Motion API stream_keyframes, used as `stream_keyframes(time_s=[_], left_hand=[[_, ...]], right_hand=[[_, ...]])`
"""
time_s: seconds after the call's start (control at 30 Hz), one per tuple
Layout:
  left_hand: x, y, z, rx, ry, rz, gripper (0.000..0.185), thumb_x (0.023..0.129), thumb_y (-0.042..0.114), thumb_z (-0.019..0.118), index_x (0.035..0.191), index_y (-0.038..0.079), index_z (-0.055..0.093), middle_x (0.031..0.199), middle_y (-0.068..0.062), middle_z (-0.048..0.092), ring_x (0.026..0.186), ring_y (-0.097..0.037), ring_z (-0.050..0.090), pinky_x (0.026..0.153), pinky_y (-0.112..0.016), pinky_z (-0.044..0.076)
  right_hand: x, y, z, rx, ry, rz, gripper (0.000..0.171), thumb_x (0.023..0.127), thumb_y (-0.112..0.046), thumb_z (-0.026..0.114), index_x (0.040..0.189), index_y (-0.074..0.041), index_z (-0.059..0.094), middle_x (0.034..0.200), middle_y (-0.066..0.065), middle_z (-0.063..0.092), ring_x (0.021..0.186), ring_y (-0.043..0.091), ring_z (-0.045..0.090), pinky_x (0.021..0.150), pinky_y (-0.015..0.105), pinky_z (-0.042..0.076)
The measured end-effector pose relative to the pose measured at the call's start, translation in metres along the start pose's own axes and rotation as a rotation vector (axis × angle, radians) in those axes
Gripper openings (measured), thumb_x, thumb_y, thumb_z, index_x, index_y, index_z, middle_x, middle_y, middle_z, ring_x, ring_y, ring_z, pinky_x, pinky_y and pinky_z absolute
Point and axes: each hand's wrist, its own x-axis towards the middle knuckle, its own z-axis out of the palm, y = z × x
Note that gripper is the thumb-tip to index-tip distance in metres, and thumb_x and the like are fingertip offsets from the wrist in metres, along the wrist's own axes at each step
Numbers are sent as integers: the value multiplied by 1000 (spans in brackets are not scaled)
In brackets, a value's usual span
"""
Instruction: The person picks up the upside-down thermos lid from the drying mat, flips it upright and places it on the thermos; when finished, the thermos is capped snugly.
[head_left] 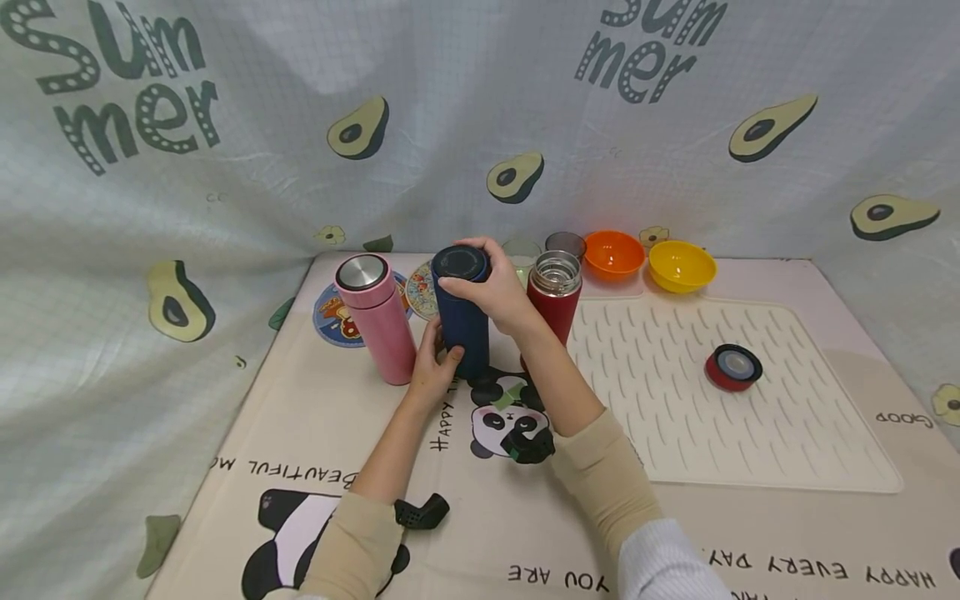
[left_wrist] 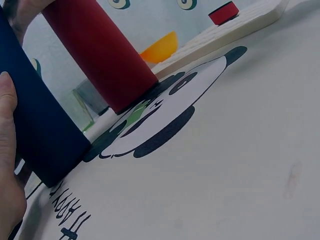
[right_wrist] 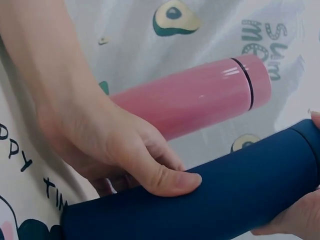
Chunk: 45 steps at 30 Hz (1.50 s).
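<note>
A dark blue thermos flask (head_left: 463, 329) stands upright on the table with its dark lid (head_left: 460, 262) on. My left hand (head_left: 432, 371) grips the lower part of its body, the thumb across the front, as the right wrist view also shows. Around the lid curl the thumb and fingers of my right hand (head_left: 498, 287). Just left of the blue flask stands a pink thermos (head_left: 382, 333) with a steel-topped lid. To the right, partly behind my right forearm, is a red thermos (head_left: 553, 304) without a lid, its steel mouth showing.
A red and black lid (head_left: 733, 367) lies on a cream ribbed mat (head_left: 787, 433) at the right. Behind stand an orange bowl (head_left: 613, 255), a yellow bowl (head_left: 682, 267) and a dark glass (head_left: 565, 243). Round patterned coasters (head_left: 335, 321) lie behind the pink thermos.
</note>
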Motion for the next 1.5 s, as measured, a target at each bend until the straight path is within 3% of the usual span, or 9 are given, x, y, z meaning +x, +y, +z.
stream_keyframes(time_s=[0.27,0.57,0.77,1.0,1.1,1.27,1.37,1.5], left_hand=[[-1,3,1,7,14,27,75,83,42,51,136,-5,27,126,-31,44,116,-42,43,101,-53,27],[-1,4,2,26,28,11,60,90,25,53,137,-3,28,128,-28,44,118,-40,42,102,-50,28],[-4,5,5,98,86,40,61,88,24,55,136,-5,30,126,-29,46,114,-41,46,100,-51,31],[-5,8,10,175,137,108,54,89,8,56,135,-6,32,123,-29,49,110,-40,50,98,-51,33],[-5,8,12,180,132,113,55,89,5,56,137,-7,31,125,-29,48,110,-40,50,98,-51,33],[-4,7,14,181,146,121,55,90,6,56,137,-8,31,126,-29,47,112,-41,49,97,-51,34],[-4,-7,13,218,197,142,54,87,4,59,135,-7,35,125,-28,48,113,-39,48,96,-50,36],[-6,-24,12,294,249,230,58,86,1,60,136,-4,33,133,-21,41,119,-33,43,96,-47,37]], right_hand=[[0,0,6,-46,84,11,57,76,-5,72,121,-5,37,118,14,46,102,26,55,86,36,48],[-4,4,11,-50,146,-18,59,75,-7,74,122,-7,38,116,11,47,104,23,53,89,36,45],[-15,4,8,-89,119,11,59,82,-12,68,133,-13,39,129,7,45,117,20,44,97,44,37],[-49,-20,2,-265,-14,-64,63,91,-6,54,145,-4,20,146,14,27,133,25,26,106,45,23],[-68,-27,-6,-381,-63,-139,65,89,-2,55,143,3,19,147,18,24,133,29,26,105,46,25],[-105,-37,-24,-577,-146,-225,61,84,4,59,137,8,30,140,22,32,128,31,33,101,48,32],[-126,-42,-38,-647,-142,-216,56,82,5,60,133,7,37,136,22,38,125,30,36,98,48,35],[-143,-37,-69,-695,-68,-205,54,81,6,62,131,5,42,136,20,40,125,31,37,97,52,35]])
